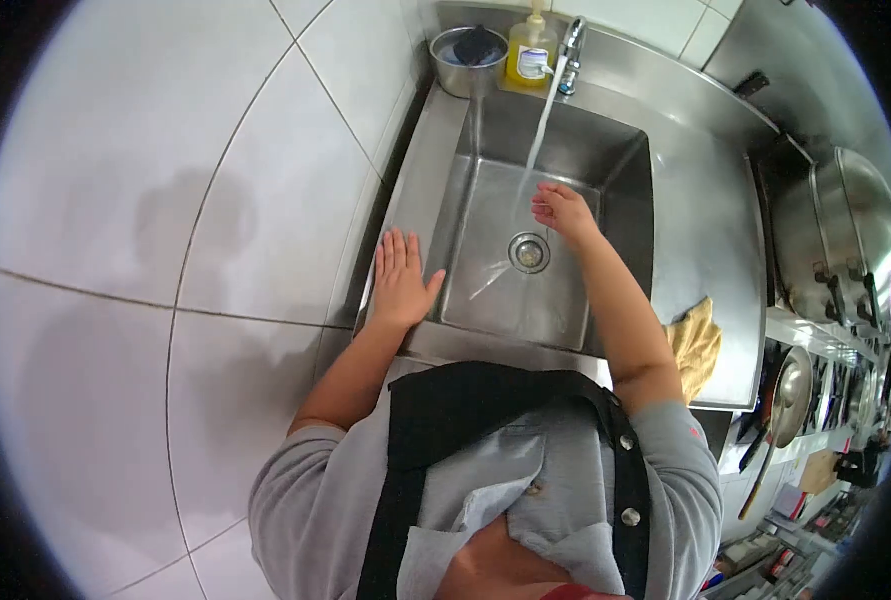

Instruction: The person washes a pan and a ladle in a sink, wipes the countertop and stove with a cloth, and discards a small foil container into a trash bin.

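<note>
My left hand (404,285) lies flat on the steel ledge at the left of the sink (486,215), fingers stretched out. Over the basin, my right hand (563,212) is held beside the stream of water (540,140), its fingers loosely bent and apart with nothing in them. The water runs from a chrome faucet (573,45) at the back. Below my right hand sits the round drain (530,253), and a thin layer of water wets the basin floor.
A soap bottle (533,55) with yellow liquid and a metal bowl (456,75) holding a dark scrubber stand behind the sink. To the right lie a yellow cloth (696,345) on the counter, a large pot (834,235) and a pan (792,398). White tiles (256,180) wall the left.
</note>
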A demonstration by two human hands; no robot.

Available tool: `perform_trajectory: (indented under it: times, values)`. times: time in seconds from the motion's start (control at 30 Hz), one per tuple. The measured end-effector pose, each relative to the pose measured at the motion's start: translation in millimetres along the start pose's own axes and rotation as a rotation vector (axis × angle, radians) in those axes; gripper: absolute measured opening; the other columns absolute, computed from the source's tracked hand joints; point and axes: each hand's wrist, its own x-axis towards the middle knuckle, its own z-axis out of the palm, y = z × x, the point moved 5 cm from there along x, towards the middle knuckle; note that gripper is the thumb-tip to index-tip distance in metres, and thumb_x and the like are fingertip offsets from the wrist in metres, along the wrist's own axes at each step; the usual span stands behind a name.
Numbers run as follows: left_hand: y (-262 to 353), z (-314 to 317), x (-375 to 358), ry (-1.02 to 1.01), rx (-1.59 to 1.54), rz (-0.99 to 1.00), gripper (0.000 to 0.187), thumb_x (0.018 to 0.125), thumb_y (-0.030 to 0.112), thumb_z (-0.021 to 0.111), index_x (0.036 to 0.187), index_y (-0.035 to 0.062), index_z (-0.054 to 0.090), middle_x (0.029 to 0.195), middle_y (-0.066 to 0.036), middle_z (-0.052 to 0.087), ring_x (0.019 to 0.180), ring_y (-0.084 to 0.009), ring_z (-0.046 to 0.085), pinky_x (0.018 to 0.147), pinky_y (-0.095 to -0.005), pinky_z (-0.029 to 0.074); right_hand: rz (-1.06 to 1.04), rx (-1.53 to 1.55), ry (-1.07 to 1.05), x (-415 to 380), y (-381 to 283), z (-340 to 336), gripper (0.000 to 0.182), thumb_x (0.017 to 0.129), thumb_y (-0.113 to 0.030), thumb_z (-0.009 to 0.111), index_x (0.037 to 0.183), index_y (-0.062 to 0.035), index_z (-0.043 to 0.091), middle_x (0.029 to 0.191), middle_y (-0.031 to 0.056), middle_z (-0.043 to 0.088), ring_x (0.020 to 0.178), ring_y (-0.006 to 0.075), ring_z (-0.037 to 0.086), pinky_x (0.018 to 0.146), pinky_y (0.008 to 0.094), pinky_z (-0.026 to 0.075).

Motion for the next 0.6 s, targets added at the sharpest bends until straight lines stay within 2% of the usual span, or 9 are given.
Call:
perform_trajectory:
  times: [0.03, 0.17, 0.27, 0.43, 0.53, 0.57, 0.6]
  values:
    - [-2, 0, 15, -0.006, 0.001, 0.008, 0.078, 0.087, 0.045, 0.050, 0.139, -0.0067, 0.024, 0.146, -0.028, 0.017, 0.138, -0.0371, 0.013, 0.113, -0.0449, 0.007, 0.016, 0.062, 0.038, 20, 5, 3, 0.031, 0.093, -0.021, 0.050, 0.118, -0.0011, 0.050, 0.099, 0.0087, 0.057, 0.085, 0.0188, 0.057, 0.076, 0.0315, 0.049]
    - [-13, 17, 90, -0.001, 0.001, 0.013, 0.077, 0.087, 0.042, 0.050, 0.141, -0.0043, 0.021, 0.148, -0.024, 0.015, 0.140, -0.0339, 0.010, 0.113, -0.0426, 0.006, 0.074, 0.382, 0.197, 93, 23, 3, 0.032, 0.093, -0.020, 0.047, 0.118, 0.0004, 0.047, 0.099, 0.0136, 0.054, 0.084, 0.0247, 0.056, 0.075, 0.0365, 0.050]
    - [-12, 26, 159, -0.046, 0.011, -0.050, 0.081, 0.084, 0.041, 0.053, 0.142, -0.0025, 0.016, 0.150, -0.021, 0.012, 0.141, -0.0311, 0.006, 0.114, -0.0410, 0.005, 0.155, 0.555, 0.349, 131, 26, 3, 0.025, 0.093, -0.016, 0.046, 0.110, 0.0013, 0.050, 0.092, 0.0161, 0.053, 0.080, 0.0264, 0.056, 0.071, 0.0395, 0.051]
    - [-2, 44, 279, -0.093, 0.055, -0.178, 0.090, 0.077, 0.038, 0.057, 0.144, -0.0018, 0.011, 0.151, -0.020, 0.007, 0.141, -0.0303, 0.002, 0.113, -0.0435, 0.001, 0.173, 0.565, 0.231, 181, 57, -5, 0.014, 0.092, -0.011, 0.047, 0.094, 0.0015, 0.051, 0.075, 0.0134, 0.051, 0.066, 0.0264, 0.055, 0.062, 0.0419, 0.051]
    - [12, 50, 317, -0.162, 0.120, -0.339, 0.089, 0.078, 0.035, 0.056, 0.144, -0.0021, 0.010, 0.152, -0.020, 0.006, 0.141, -0.0314, 0.000, 0.113, -0.0463, 0.001, 0.238, 0.591, 0.234, 193, 57, 6, 0.011, 0.091, -0.009, 0.048, 0.092, 0.0005, 0.052, 0.070, 0.0105, 0.050, 0.061, 0.0254, 0.053, 0.058, 0.0410, 0.051]
    - [23, 43, 317, -0.149, 0.151, -0.375, 0.080, 0.080, 0.027, 0.054, 0.143, -0.0030, 0.014, 0.150, -0.023, 0.008, 0.140, -0.0354, 0.004, 0.112, -0.0466, 0.005, 0.270, 0.602, 0.236, 195, 55, 5, 0.010, 0.090, -0.009, 0.048, 0.092, 0.0001, 0.052, 0.069, 0.0096, 0.050, 0.059, 0.0249, 0.053, 0.057, 0.0404, 0.051]
    - [29, 57, 319, -0.069, 0.146, -0.337, 0.079, 0.081, 0.027, 0.053, 0.143, -0.0033, 0.015, 0.150, -0.023, 0.009, 0.140, -0.0349, 0.005, 0.112, -0.0466, 0.005, 0.227, 0.674, 0.179, 194, 49, 3, 0.009, 0.089, -0.008, 0.048, 0.093, -0.0004, 0.052, 0.069, 0.0091, 0.050, 0.059, 0.0240, 0.053, 0.056, 0.0396, 0.050]
